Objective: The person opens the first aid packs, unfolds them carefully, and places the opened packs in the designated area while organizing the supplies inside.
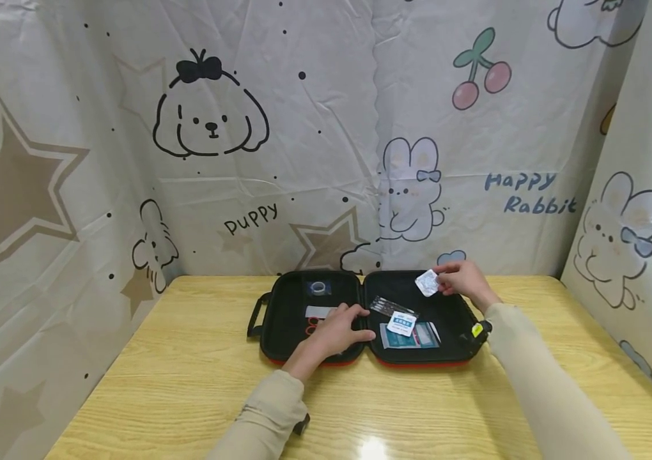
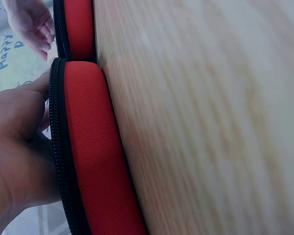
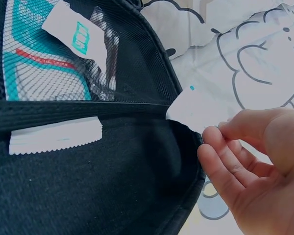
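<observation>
A black case with a red outer shell (image 2: 90, 147) lies unfolded on the table. My right hand (image 1: 466, 284) pinches a small white square sachet (image 1: 427, 283) by its edge, above the far right of the case's right half (image 1: 447, 329). In the right wrist view the sachet (image 3: 186, 110) hangs from the fingertips by the rim. My left hand (image 1: 334, 330) lies over the case's left half, fingers loosely extended toward the middle fold. It partly covers red-handled scissors (image 1: 310, 327) and a white strip (image 1: 317, 312). In the left wrist view, the case wall hides its fingertips.
In the right half, a mesh pocket (image 3: 44, 83) covers a teal packet (image 1: 426, 337), another white sachet (image 1: 401, 323) and slim clear-wrapped sticks (image 1: 392, 307). A tape roll (image 1: 318, 288) lies in the left half. A patterned cloth (image 1: 326, 128) hangs behind the table (image 1: 188, 383).
</observation>
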A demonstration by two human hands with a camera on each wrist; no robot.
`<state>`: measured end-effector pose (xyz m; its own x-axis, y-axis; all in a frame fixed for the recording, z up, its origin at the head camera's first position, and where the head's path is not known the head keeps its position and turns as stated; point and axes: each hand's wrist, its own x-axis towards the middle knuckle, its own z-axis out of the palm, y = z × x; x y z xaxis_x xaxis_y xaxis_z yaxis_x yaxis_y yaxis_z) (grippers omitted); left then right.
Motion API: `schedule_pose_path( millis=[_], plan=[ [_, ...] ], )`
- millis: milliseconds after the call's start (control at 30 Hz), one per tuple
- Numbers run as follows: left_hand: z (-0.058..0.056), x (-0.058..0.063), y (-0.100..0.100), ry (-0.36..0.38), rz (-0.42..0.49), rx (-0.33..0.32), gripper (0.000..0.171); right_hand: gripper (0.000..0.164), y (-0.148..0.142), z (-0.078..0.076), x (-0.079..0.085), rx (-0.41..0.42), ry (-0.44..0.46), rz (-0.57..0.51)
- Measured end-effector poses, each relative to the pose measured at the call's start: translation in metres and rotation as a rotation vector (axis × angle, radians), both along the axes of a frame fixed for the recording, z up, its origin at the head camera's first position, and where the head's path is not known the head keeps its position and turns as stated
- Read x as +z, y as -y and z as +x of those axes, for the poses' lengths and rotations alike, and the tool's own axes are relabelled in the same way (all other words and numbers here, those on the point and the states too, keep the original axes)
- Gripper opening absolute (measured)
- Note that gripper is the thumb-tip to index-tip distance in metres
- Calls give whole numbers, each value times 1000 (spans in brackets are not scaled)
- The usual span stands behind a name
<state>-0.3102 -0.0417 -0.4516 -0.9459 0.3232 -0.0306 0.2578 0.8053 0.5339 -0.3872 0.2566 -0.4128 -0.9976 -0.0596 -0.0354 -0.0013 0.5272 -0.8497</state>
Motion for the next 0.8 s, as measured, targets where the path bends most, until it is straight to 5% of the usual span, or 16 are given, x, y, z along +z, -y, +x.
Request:
schedule_pose_path(
  millis=[500, 800],
  plan=[
    [0, 1, 1, -6, 4, -4, 53, 32, 4, -4, -16, -38, 92, 100],
    [-1, -1, 0, -8, -1, -3, 54, 30, 18, -2, -19, 70, 168, 137]
  ],
)
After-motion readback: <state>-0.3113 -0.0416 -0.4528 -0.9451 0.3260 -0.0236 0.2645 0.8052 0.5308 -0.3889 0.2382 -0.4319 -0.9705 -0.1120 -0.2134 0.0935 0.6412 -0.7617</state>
